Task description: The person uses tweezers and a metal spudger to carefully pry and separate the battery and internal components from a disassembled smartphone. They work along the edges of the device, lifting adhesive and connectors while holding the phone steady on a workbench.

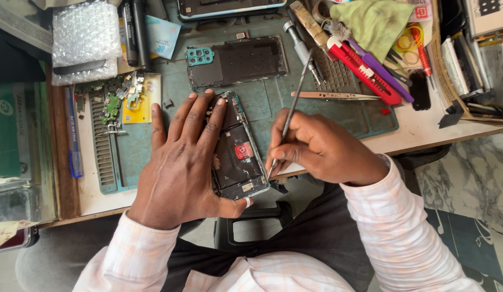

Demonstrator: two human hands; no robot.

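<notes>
An opened phone (238, 157) with its back off lies at the near edge of a dark green work mat (262, 103), its black insides and a small red patch showing. My left hand (181, 162) lies flat over its left side and pins it down, the thumb hooked under the bottom edge. My right hand (322, 148) grips a thin metal tool (292, 105) like a pen, with the tip at the phone's lower right edge.
A removed phone back cover (238, 60) lies further up the mat. Tweezers (335, 95), a red cutter (365, 73), a screwdriver (303, 48) and a green cloth (378, 19) crowd the right side. Small circuit parts (119, 100) sit left, bubble wrap (84, 38) beyond.
</notes>
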